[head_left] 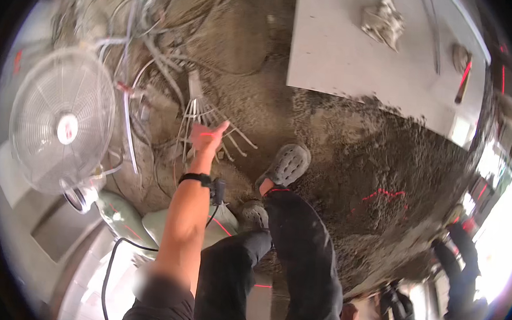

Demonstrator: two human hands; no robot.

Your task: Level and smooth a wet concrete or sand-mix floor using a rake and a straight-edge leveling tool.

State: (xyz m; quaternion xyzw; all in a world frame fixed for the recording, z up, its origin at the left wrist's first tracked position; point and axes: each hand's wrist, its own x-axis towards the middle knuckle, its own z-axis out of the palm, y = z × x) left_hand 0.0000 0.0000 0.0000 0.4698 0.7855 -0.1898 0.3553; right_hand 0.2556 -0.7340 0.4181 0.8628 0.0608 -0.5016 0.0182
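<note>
You face a pale rake [195, 88], thin-tined, fanned wide and bent at the tips. Its narrow end is just beyond your left hand [208, 136], its spread beside it; whether you grip it, I cannot tell.

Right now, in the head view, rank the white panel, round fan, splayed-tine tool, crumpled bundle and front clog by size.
White panel
Round fan
Splayed-tine tool
Front clog and crumpled bundle: too alike to rank.
</note>
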